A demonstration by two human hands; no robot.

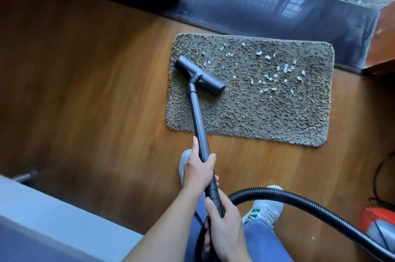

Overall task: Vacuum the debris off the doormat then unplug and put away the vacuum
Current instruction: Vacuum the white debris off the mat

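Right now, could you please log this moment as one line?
vacuuming | left hand grips wand | right hand grips wand lower down | floor head on doormat, left part | white debris remains at right

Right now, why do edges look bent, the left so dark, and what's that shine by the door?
In the head view the wide-angle lens bows the edges of the doormat; light from the doorway fades leftward, leaving the wooden floor dim; the glossy threshold mirrors barred window shapes; the pale ledge at lower left is blurred, while paper scraps and vacuum wand look sharp.
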